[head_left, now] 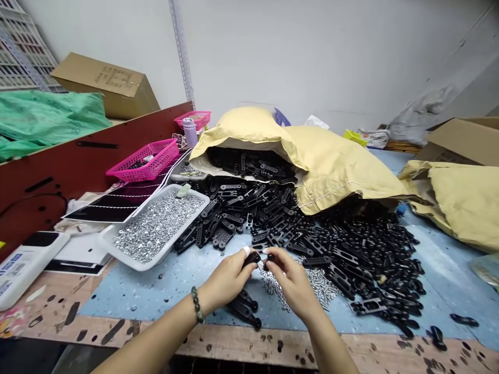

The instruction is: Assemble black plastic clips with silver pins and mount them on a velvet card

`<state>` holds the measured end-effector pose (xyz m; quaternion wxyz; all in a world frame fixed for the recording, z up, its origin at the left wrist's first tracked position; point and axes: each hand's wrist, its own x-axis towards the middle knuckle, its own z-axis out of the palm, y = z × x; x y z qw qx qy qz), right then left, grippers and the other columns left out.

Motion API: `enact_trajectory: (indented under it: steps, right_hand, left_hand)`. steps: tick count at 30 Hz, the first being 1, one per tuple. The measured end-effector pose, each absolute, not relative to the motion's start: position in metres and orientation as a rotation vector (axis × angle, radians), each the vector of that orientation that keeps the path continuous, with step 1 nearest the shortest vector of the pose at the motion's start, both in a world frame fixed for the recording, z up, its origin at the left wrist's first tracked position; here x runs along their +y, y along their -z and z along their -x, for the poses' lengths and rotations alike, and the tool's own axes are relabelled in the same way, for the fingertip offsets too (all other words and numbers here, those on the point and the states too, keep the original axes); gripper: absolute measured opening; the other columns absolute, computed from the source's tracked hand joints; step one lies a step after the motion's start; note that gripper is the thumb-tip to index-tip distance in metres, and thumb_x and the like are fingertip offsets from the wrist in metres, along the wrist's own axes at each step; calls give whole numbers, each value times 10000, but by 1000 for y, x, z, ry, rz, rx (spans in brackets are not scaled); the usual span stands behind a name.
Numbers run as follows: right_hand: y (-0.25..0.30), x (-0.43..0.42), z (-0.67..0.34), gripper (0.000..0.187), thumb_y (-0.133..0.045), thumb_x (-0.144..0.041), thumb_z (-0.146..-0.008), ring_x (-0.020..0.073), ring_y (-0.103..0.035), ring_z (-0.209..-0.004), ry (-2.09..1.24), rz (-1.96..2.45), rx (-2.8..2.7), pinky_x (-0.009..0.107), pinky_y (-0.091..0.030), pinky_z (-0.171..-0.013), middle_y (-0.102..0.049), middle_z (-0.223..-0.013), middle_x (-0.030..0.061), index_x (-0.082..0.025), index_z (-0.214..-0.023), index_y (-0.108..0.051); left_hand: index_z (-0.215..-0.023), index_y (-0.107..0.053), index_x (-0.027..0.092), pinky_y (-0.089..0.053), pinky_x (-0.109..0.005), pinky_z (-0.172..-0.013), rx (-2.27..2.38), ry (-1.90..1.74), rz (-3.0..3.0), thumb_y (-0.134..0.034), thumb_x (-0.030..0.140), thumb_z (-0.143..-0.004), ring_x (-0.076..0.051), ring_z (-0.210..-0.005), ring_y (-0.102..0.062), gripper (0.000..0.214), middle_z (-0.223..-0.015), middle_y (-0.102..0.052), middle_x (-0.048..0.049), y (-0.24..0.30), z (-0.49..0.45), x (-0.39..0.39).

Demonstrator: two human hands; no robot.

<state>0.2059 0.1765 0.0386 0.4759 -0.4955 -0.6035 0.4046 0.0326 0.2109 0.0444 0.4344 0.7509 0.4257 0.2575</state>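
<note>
Far to the left, a white tray (134, 266) of tiny silver rings (156, 226) sits on the blue worktop (132, 296), with a pink basket (142, 158) behind it. Next comes my left hand (225, 278). Its fingers (246, 254) pinch a small black piece (253, 258), and the fingers (273, 254) of my right hand (292, 280) press in on it too. I cannot tell if it is one piece or two. Two black parts (244, 309) lie under my left hand, and loose silver screws (312, 283) lie by my right hand. Past them is a big heap of black parts (351, 254), and a yellow sack (331, 166) holds more. Only a few lie apart; most are in the heap and the sack. There is open room on the blue part in front of the tray, and the wood edge (195, 335) is close below my hands.
</note>
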Motion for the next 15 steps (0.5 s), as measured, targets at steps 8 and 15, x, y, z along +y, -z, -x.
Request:
enact_trajectory:
  steps: [8, 15]
  right_hand:
    - [-32, 181, -193, 192, -729, -349, -733, 149, -568, -670, -1075, 1112, -1152, 267, -459, -635, -627, -727, -9, -211, -833, -641]
    - [-32, 167, -202, 151, -619, -357, -835, 166, -560, -704, -906, 1220, -1317, 287, -448, -656, -600, -760, -1, -218, -887, -600]
  left_hand:
    - [-1076, -555, 199, -444, -304, -728, 1080, -590, -2097, -484, 406, -912, -218, -833, -613, 273, -919, -659, -47, -62, -31, 204]
    - [-842, -584, 202, -401, -281, -615, 1032, -481, -2382, -440, 377, -917, -200, -675, -598, 239, -737, -637, -48, -61, -27, 209]
